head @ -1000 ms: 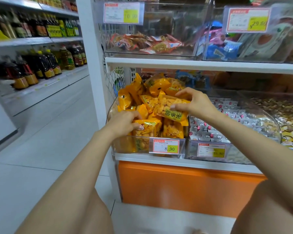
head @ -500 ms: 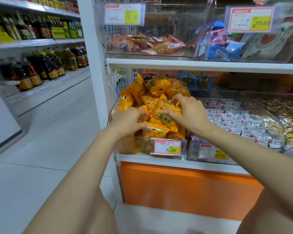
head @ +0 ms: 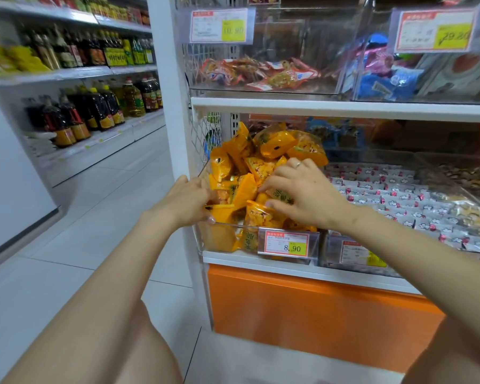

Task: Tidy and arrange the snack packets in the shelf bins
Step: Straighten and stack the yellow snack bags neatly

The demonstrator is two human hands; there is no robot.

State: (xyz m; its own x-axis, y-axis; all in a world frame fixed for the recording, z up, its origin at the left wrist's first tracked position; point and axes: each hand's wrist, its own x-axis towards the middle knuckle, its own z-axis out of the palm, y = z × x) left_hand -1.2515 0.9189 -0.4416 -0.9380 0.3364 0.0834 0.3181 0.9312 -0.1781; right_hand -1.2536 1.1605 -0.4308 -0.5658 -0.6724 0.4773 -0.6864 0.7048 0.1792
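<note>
A clear shelf bin (head: 224, 223) at the left end of the lower shelf is heaped with several yellow-orange snack packets (head: 273, 145). My left hand (head: 187, 202) is at the bin's left front corner, fingers reaching in against the packets and thumb by the front rim. My right hand (head: 305, 196) lies palm-down on the front of the heap, its spread fingers pressing a packet with green lettering (head: 282, 195). Whether either hand pinches a packet is hidden by the fingers.
A red-and-yellow price tag (head: 286, 244) hangs on the bin's front. A neighbouring bin holds white wrapped sweets (head: 388, 195). Above the white shelf board (head: 344, 109) are bins of red packets (head: 261, 72). An orange base panel (head: 316, 314) is below; oil bottles (head: 97, 112) line the aisle at left.
My right hand brought the packet it held raised down onto the heap and now presses it flat. My left hand shifted left to the bin's corner.
</note>
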